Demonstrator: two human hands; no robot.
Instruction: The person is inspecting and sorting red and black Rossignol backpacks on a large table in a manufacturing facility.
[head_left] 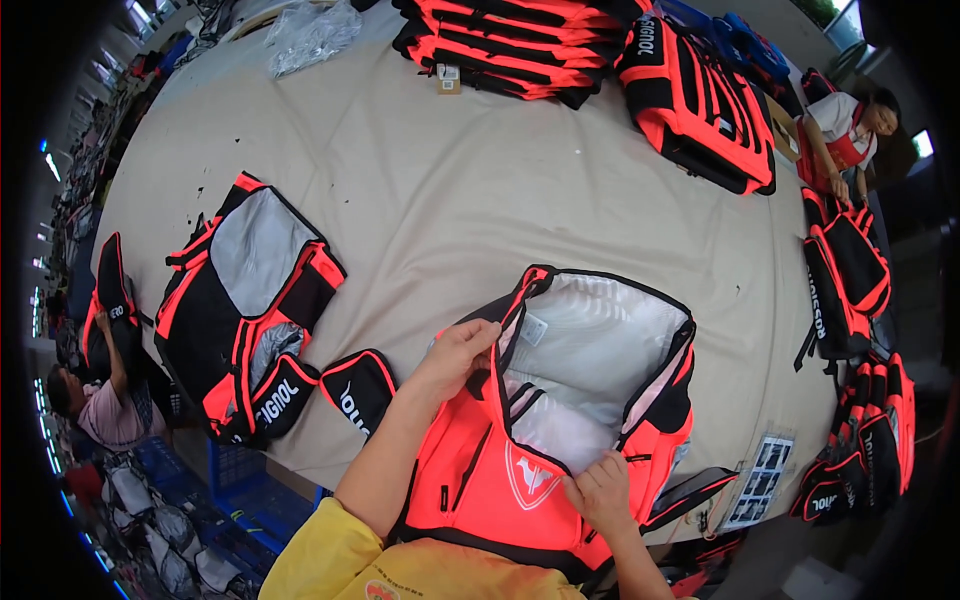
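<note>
A neon red-orange and black backpack (500, 490) lies before me at the table's near edge. Its top gapes wide, and the pale silvery lining (600, 330) shows, with a small white label on the inner wall. My left hand (460, 360) is closed on the left rim of the opening. At the near rim, my right hand (603, 493) is closed with thumb and fingertips on the edge, beside the white crest on the front panel. Part of the bag's lower front is hidden by my yellow shirt and right forearm.
A similar backpack (250, 260) lies unfolded at the left. Flattened red-black bags (510, 45) are piled at the far side, with more bags (700, 110) beside them. Clear plastic (315, 38) lies far left. A picture sheet (762, 480) is at right. Co-workers handle bags at both sides.
</note>
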